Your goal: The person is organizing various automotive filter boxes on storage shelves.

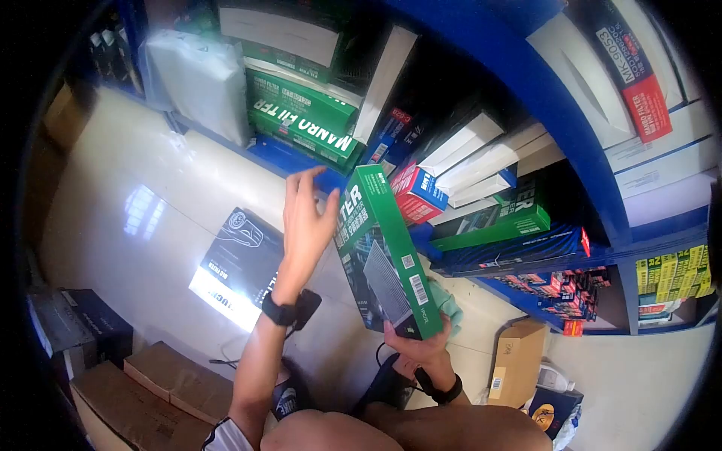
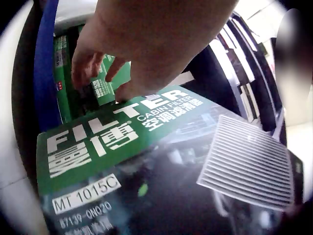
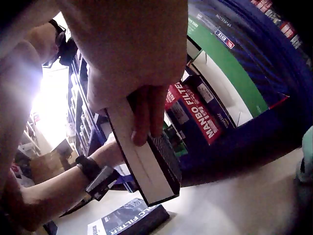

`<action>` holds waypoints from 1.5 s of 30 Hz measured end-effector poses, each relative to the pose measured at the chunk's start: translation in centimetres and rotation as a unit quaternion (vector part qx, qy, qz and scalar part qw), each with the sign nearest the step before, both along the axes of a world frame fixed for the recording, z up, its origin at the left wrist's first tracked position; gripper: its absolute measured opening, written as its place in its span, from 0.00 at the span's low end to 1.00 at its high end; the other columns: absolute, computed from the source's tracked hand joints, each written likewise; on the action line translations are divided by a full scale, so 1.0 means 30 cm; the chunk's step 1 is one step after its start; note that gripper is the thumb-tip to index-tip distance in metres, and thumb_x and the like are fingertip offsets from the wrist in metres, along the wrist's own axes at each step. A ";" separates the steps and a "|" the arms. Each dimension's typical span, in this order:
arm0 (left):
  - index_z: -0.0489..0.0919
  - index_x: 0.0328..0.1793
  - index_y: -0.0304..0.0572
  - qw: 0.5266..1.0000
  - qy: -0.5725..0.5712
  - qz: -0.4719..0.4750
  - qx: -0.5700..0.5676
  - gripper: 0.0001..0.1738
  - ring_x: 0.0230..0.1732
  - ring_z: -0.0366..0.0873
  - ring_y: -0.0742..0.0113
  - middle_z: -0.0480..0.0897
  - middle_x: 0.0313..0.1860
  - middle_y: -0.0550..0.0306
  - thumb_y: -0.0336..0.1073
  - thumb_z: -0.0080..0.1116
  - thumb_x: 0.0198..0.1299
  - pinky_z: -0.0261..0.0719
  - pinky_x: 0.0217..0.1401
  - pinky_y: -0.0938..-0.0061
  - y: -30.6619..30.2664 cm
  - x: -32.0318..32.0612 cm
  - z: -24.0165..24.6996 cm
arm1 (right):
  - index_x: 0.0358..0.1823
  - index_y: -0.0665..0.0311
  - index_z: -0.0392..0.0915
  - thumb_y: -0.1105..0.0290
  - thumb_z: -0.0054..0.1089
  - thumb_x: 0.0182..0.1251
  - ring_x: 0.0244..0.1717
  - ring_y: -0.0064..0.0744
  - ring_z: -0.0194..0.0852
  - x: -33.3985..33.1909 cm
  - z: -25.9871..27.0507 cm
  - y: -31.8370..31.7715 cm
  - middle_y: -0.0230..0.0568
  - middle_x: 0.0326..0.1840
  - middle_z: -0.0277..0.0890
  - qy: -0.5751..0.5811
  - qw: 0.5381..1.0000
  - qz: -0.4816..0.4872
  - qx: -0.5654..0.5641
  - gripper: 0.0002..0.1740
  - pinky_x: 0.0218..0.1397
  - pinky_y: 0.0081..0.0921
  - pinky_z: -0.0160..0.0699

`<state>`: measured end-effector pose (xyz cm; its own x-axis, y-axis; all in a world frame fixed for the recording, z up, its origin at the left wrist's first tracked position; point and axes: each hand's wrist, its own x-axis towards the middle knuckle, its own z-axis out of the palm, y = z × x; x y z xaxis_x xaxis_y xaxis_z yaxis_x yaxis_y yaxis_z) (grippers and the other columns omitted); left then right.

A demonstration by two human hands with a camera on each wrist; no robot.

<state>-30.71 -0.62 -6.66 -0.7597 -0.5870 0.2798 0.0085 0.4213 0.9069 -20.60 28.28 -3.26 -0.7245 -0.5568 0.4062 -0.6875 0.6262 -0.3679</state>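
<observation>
A green and black cabin filter box (image 1: 380, 252) is held up at a tilt in front of the blue shelf. My right hand (image 1: 421, 344) grips its lower end, thumb on the printed front; the right wrist view shows fingers folded over the box's pale narrow side (image 3: 142, 159). Beside the upper left of the box is my left hand (image 1: 307, 214), empty, its fingers loosely bent. In the left wrist view that hand hovers past the box's top edge, in front of green boxes (image 2: 63, 83) on the shelf. The printed label on the held box (image 2: 85, 193) reads MT 1015C.
Green Manbo Filter boxes (image 1: 301, 113) and a red and blue box (image 1: 414, 194) stand on the blue shelf. A dark filter box (image 1: 239, 259) lies on the tiled floor at left. Brown cartons (image 1: 180, 379) sit lower left, another carton (image 1: 517, 364) lower right.
</observation>
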 end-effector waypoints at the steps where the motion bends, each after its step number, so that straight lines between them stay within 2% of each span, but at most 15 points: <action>1: 0.76 0.79 0.40 0.997 0.023 0.041 -0.062 0.36 0.56 0.84 0.51 0.75 0.66 0.42 0.34 0.77 0.66 0.87 0.58 0.61 -0.001 -0.018 -0.013 | 0.54 0.65 0.86 0.61 0.88 0.53 0.33 0.34 0.90 0.004 -0.020 0.004 0.36 0.40 0.90 -0.003 1.000 0.001 -0.002 0.29 0.44 0.31 0.86; 2: 0.71 0.81 0.35 0.998 0.008 0.029 -0.052 0.47 0.56 0.80 0.49 0.72 0.66 0.41 0.35 0.84 0.58 0.86 0.61 0.62 -0.004 -0.022 -0.020 | 0.54 0.65 0.87 0.60 0.88 0.52 0.34 0.35 0.91 0.004 -0.034 0.005 0.36 0.39 0.90 -0.058 0.997 -0.025 -0.041 0.30 0.44 0.31 0.87; 3: 0.71 0.81 0.35 0.998 0.002 0.031 -0.056 0.47 0.56 0.80 0.49 0.72 0.66 0.41 0.35 0.84 0.58 0.86 0.61 0.62 -0.006 -0.028 -0.026 | 0.54 0.65 0.87 0.60 0.88 0.52 0.34 0.36 0.91 0.012 -0.047 0.003 0.36 0.38 0.90 -0.119 0.988 -0.049 -0.082 0.30 0.44 0.32 0.87; 4: 0.67 0.83 0.31 0.996 0.019 0.057 -0.064 0.53 0.61 0.78 0.44 0.70 0.68 0.36 0.36 0.87 0.54 0.84 0.66 0.59 0.000 -0.061 -0.025 | 0.54 0.65 0.87 0.60 0.88 0.52 0.34 0.36 0.91 0.010 -0.049 0.006 0.36 0.38 0.90 -0.122 0.988 -0.048 -0.083 0.30 0.44 0.32 0.87; 5: 0.63 0.85 0.28 0.993 0.037 0.081 -0.071 0.60 0.66 0.75 0.39 0.67 0.71 0.32 0.38 0.89 0.50 0.82 0.71 0.57 0.008 -0.102 -0.018 | 0.53 0.65 0.87 0.61 0.88 0.52 0.34 0.37 0.92 0.001 -0.042 0.010 0.37 0.39 0.90 -0.072 0.994 -0.047 -0.064 0.29 0.44 0.32 0.87; 6: 0.52 0.89 0.24 0.991 0.034 0.088 -0.095 0.74 0.75 0.67 0.27 0.60 0.76 0.22 0.39 0.93 0.43 0.74 0.81 0.52 0.017 -0.135 -0.008 | 0.52 0.65 0.87 0.61 0.88 0.52 0.34 0.38 0.92 -0.002 -0.033 0.005 0.37 0.39 0.90 -0.026 0.998 -0.045 -0.047 0.28 0.43 0.32 0.88; 7: 0.44 0.92 0.26 0.995 0.018 0.070 -0.067 0.79 0.81 0.60 0.20 0.54 0.82 0.18 0.40 0.93 0.43 0.66 0.87 0.48 0.021 -0.152 -0.018 | 0.52 0.65 0.87 0.61 0.88 0.52 0.34 0.38 0.92 -0.009 -0.019 -0.002 0.37 0.39 0.90 -0.029 0.998 -0.044 -0.046 0.28 0.43 0.32 0.88; 9: 0.37 0.94 0.28 0.994 0.029 0.080 -0.069 0.84 0.85 0.55 0.16 0.46 0.86 0.14 0.41 0.93 0.43 0.65 0.88 0.48 0.035 -0.178 -0.036 | 0.46 0.60 0.88 0.60 0.86 0.55 0.27 0.39 0.91 -0.019 0.019 -0.019 0.35 0.32 0.90 -0.017 0.997 -0.035 -0.066 0.21 0.33 0.34 0.89; 15: 0.28 0.94 0.31 0.994 0.048 0.062 -0.077 0.84 0.88 0.51 0.11 0.36 0.89 0.10 0.35 0.89 0.51 0.63 0.90 0.46 0.047 -0.219 -0.106 | 0.49 0.61 0.89 0.61 0.84 0.58 0.28 0.39 0.92 -0.009 0.002 -0.017 0.37 0.34 0.92 -0.054 0.996 -0.023 -0.062 0.21 0.33 0.34 0.89; 16: 0.27 0.94 0.30 0.993 0.048 0.064 -0.092 0.81 0.88 0.50 0.11 0.37 0.89 0.09 0.32 0.87 0.54 0.62 0.90 0.46 0.044 -0.228 -0.118 | 0.49 0.61 0.89 0.61 0.84 0.58 0.28 0.39 0.92 -0.011 -0.003 -0.014 0.37 0.34 0.92 -0.057 0.996 -0.024 -0.062 0.21 0.33 0.34 0.89; 24: 0.27 0.93 0.24 0.994 0.044 0.048 -0.091 0.78 0.88 0.50 0.11 0.40 0.89 0.09 0.26 0.82 0.55 0.59 0.90 0.48 0.040 -0.242 -0.131 | 0.37 0.60 0.89 0.63 0.86 0.57 0.21 0.35 0.86 -0.027 0.005 -0.017 0.35 0.26 0.87 -0.087 0.995 -0.034 -0.039 0.14 0.26 0.33 0.85; 31: 0.30 0.93 0.23 0.993 0.050 0.032 -0.106 0.77 0.87 0.56 0.14 0.46 0.87 0.12 0.24 0.82 0.53 0.64 0.89 0.50 0.006 -0.233 -0.146 | 0.38 0.58 0.88 0.62 0.86 0.58 0.18 0.34 0.83 -0.037 0.015 -0.042 0.34 0.21 0.83 -0.081 0.993 -0.048 -0.071 0.14 0.25 0.33 0.83; 37: 0.31 0.93 0.23 0.990 0.055 0.035 -0.124 0.77 0.83 0.61 0.14 0.50 0.86 0.12 0.24 0.83 0.52 0.67 0.87 0.50 -0.024 -0.238 -0.144 | 0.40 0.59 0.90 0.61 0.86 0.58 0.20 0.34 0.84 -0.036 0.004 -0.046 0.34 0.23 0.85 -0.081 0.992 -0.053 -0.082 0.15 0.27 0.33 0.84; 40: 0.31 0.93 0.23 0.990 0.044 0.034 -0.126 0.77 0.83 0.61 0.15 0.51 0.85 0.12 0.24 0.83 0.52 0.67 0.87 0.50 -0.044 -0.233 -0.142 | 0.42 0.59 0.91 0.60 0.85 0.59 0.21 0.34 0.86 -0.032 0.012 -0.025 0.35 0.26 0.88 -0.089 0.994 -0.061 -0.014 0.15 0.28 0.33 0.86; 45: 0.33 0.93 0.22 0.988 0.029 0.051 -0.144 0.77 0.85 0.59 0.17 0.51 0.87 0.14 0.27 0.84 0.52 0.65 0.88 0.49 0.005 -0.230 -0.130 | 0.46 0.59 0.93 0.59 0.83 0.61 0.25 0.37 0.90 -0.026 0.007 -0.023 0.39 0.34 0.92 -0.058 0.997 -0.029 -0.050 0.16 0.31 0.34 0.88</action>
<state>-37.62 -0.46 -10.55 -0.6787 -0.5484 0.4885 0.0020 0.6637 0.7480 -21.38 27.60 -3.06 -0.7992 -0.4737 0.3701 -0.6010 0.6190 -0.5056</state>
